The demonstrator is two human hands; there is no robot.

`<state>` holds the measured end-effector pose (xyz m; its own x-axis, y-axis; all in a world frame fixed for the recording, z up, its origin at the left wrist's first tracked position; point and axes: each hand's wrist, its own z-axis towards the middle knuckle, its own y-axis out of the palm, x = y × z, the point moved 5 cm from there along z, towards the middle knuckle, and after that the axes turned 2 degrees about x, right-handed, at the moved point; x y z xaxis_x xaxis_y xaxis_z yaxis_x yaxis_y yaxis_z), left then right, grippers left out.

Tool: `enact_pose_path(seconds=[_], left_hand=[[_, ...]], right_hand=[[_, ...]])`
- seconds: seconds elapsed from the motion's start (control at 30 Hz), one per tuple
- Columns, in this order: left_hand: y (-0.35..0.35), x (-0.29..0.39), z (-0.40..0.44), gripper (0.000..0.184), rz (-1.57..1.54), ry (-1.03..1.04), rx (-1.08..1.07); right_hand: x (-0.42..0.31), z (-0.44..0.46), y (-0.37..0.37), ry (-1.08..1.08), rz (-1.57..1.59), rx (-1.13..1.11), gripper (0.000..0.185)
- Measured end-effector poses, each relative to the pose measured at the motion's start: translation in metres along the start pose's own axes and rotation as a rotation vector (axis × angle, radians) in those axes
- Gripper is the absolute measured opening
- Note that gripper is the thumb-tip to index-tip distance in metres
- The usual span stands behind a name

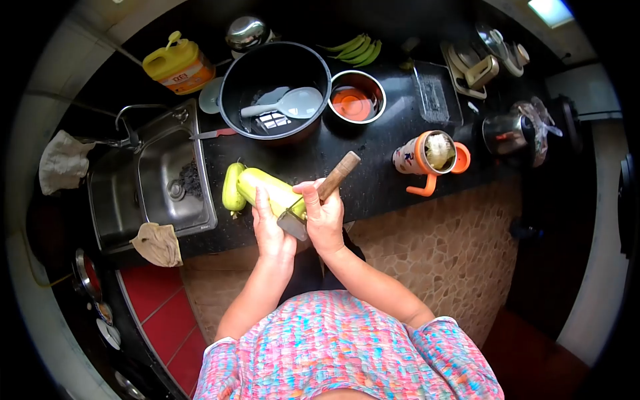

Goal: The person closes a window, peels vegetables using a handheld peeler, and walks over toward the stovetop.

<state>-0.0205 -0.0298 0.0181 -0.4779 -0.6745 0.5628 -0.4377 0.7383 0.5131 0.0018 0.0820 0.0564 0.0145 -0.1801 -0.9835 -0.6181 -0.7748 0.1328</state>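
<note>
Over the counter's front edge, a long pale green gourd (267, 187) lies between my two hands. My left hand (269, 227) is wrapped round its near side. In my right hand (325, 217) is a knife (339, 177), its wooden handle pointing up and to the right, its wide blade against the gourd's near end. Fingers of both hands are partly hidden behind the gourd and knife. A second green gourd (233, 189) rests on the counter just left of the first.
Behind the hands stand a big black pot (230, 87) with a white ladle (297, 103) and a smaller pot (381, 100). On the left is a steel sink (210, 193) with a red-handled knife (217, 133) by it. An orange-rimmed mug (408, 159) stands right, green bananas (360, 50) behind.
</note>
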Motion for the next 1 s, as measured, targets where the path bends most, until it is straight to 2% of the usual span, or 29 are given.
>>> enact_pose_path(seconds=[0.13,0.23,0.27,0.37,0.57,0.67,0.73,0.8,0.83,0.87,0.9,0.93,1.0], left_hand=[[0.003,-0.004,0.004,0.061,0.033,0.027,0.047],[0.007,-0.003,0.004,0.059,0.077,0.079,0.049],[0.009,-0.003,0.004,0.059,0.100,0.112,0.037],[0.011,-0.004,0.003,0.057,0.113,0.167,0.058],[0.012,-0.004,0.004,0.057,0.083,0.247,0.047],[0.016,-0.001,0.002,0.060,0.087,0.280,-0.006],[0.024,0.002,-0.001,0.061,0.057,0.233,-0.113],[0.020,0.015,-0.004,0.064,0.147,0.203,-0.163],[0.026,0.020,-0.010,0.065,0.134,0.046,-0.193],[0.030,0.020,-0.014,0.066,0.120,-0.112,-0.222],[0.027,0.022,-0.013,0.067,0.061,-0.149,-0.192],[0.024,0.019,-0.007,0.067,0.059,-0.142,-0.189],[0.011,0.016,0.008,0.060,0.044,-0.012,0.006]], right_hand=[[0.009,0.007,-0.007,-0.011,-0.072,0.032,0.040],[0.022,0.011,-0.008,0.197,0.220,0.118,0.042],[0.024,0.012,-0.008,0.200,0.227,0.126,0.042],[0.044,0.010,-0.008,0.413,0.401,0.174,0.041],[0.055,0.009,0.001,0.556,0.545,0.305,0.042],[0.062,0.005,0.001,0.598,0.583,0.245,0.045],[0.044,0.010,-0.002,0.546,0.563,0.203,0.045],[0.026,0.019,-0.005,0.285,0.421,0.151,0.044],[0.025,0.021,-0.006,0.194,0.367,0.150,0.042],[0.028,0.021,-0.005,0.195,0.368,0.146,0.042],[0.029,0.019,-0.003,0.143,0.301,0.114,0.042],[0.028,0.017,0.000,0.089,0.236,0.080,0.042],[0.026,0.016,0.005,0.035,0.171,0.040,0.042]])
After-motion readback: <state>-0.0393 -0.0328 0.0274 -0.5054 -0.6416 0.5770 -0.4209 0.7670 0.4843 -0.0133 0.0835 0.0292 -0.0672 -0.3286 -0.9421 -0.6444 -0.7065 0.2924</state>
